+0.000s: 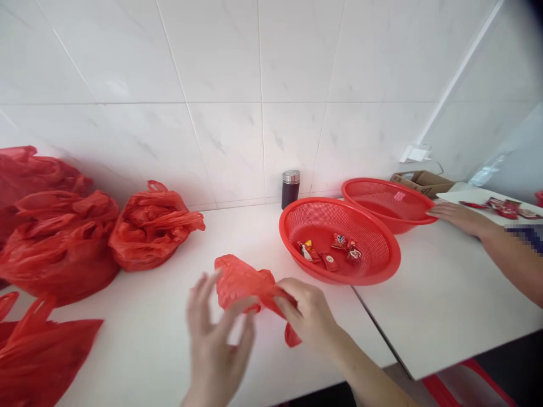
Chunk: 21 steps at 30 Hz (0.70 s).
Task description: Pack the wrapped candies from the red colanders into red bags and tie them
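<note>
A crumpled red plastic bag (pixel 241 280) hangs from my right hand (pixel 307 311), whose fingers pinch its gathered part above the white table. Just left of it, my left hand (pixel 220 333) is raised with its fingers spread, blurred by motion, and nothing shows in it. Its fingertips overlap the bag's edge in the view; I cannot tell whether they touch it. Behind my right hand stands a red perforated basket (pixel 292 223) with several small wrapped snack packets (pixel 330 261) lying in its bottom.
Several full red bags (pixel 148 232) crowd the left side, with another flat red bag (pixel 46 356) in front. A dark flask (pixel 291 191) stands by the wall. At right, a co-worker's hand (pixel 456 217) touches a second red basket (pixel 384 189), near a cardboard box (pixel 426 183) and more packets (pixel 504 208).
</note>
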Available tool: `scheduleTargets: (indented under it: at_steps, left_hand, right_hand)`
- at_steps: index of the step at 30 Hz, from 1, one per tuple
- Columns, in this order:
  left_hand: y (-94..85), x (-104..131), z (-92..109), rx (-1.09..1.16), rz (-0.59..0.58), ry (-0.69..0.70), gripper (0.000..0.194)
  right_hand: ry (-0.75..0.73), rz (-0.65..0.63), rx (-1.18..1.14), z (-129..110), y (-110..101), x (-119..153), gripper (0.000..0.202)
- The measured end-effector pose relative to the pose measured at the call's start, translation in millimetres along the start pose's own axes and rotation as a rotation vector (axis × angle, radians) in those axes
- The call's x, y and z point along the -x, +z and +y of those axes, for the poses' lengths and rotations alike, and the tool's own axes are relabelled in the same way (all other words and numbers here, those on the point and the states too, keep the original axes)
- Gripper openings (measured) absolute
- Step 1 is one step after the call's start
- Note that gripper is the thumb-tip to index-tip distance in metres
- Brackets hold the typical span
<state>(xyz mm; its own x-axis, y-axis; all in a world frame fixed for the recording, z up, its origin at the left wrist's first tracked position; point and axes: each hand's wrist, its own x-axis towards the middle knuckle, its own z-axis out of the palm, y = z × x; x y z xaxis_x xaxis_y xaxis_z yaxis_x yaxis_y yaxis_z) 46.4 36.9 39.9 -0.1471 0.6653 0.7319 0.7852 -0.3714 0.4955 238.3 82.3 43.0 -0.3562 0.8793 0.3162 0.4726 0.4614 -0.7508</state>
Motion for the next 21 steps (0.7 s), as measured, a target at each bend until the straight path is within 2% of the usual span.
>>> scheduleTargets:
  at_steps: [1,4,7,9,12,13,15,18,21]
  left_hand:
    - [10.9,1.4,6.6,-0.06,-0.081,0.01,0.018]
    - [44.3,7.3,2.7,-0.185,-0.132,-0.106,0.031]
    - [63.9,13.2,-21.4,-0.238,-0.229,-0.089,0.04]
    - [64.0,13.6,-43.0,-0.246,-0.262,-0.13,0.044]
    - [43.7,5.0,-80.5,-0.183,-0.213,-0.462,0.05]
    - [32.9,0.4,-91.8,-0.13,-0.227,-0.591,0.051]
    - [9.7,-8.4,-106.7,-0.057,-0.302,-0.714,0.048]
    - [-17.7,-14.0,-104.2,0.157,-0.435,-0.865,0.039]
    - [-28.8,-6.1,-86.0,0.552,-0.538,-0.969,0.02]
  right_hand:
    - [0.001,-0.042,-0.019,-4.6,5.0,1.9,0.019]
    - [0.055,-0.165,-0.088,-13.2,16.5,9.3,0.018]
    - [0.112,-0.196,-0.138,-16.1,19.1,15.1,0.018]
    - [0.149,-0.203,-0.19,-17.6,13.7,17.6,0.02]
    - [0.208,-0.277,-0.344,-16.8,-3.2,20.8,0.024]
    - [0.216,-0.298,-0.379,-14.1,-9.7,21.8,0.025]
    - [0.194,-0.362,-0.383,-4.2,-21.2,22.8,0.025]
    - [0.142,-0.445,-0.213,17.8,-30.1,20.8,0.029]
    - [0.22,-0.328,0.109,35.6,-29.3,16.3,0.04]
